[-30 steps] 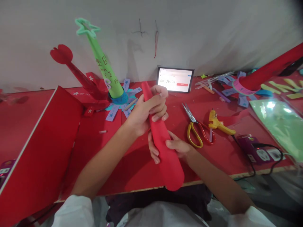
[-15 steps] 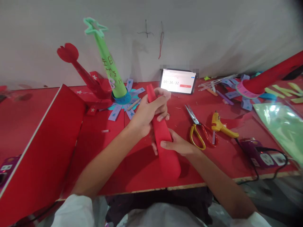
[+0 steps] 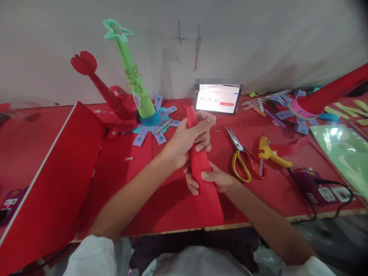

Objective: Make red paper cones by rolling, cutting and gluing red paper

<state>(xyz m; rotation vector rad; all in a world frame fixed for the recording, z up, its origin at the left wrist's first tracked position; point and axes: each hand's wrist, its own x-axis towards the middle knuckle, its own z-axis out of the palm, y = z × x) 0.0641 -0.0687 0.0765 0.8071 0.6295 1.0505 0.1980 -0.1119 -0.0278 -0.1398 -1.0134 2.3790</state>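
Observation:
A long red paper cone [image 3: 207,203], narrow at its far end and wide toward me, is held over the red table [image 3: 161,211]. My left hand [image 3: 191,138] wraps around its narrow upper part, thumb across the front. Lower down, my right hand [image 3: 217,178] grips the wider part, thumb on top and fingers curled underneath. To the right of my hands lie scissors [image 3: 240,153] with one yellow and one red handle. A yellow glue gun [image 3: 268,152] rests beyond them.
A green paper cone [image 3: 139,90] stands at the back left beside a red one [image 3: 107,94]. A tablet [image 3: 217,100] leans on the wall. At the left rises a red board [image 3: 57,172]; a purple power strip [image 3: 312,186] with cables sits at the right.
Both hands and the red paper cone have shifted slightly right in view. The cone's wide end looks flatter and broader, and my right hand's fingers show more beneath it.

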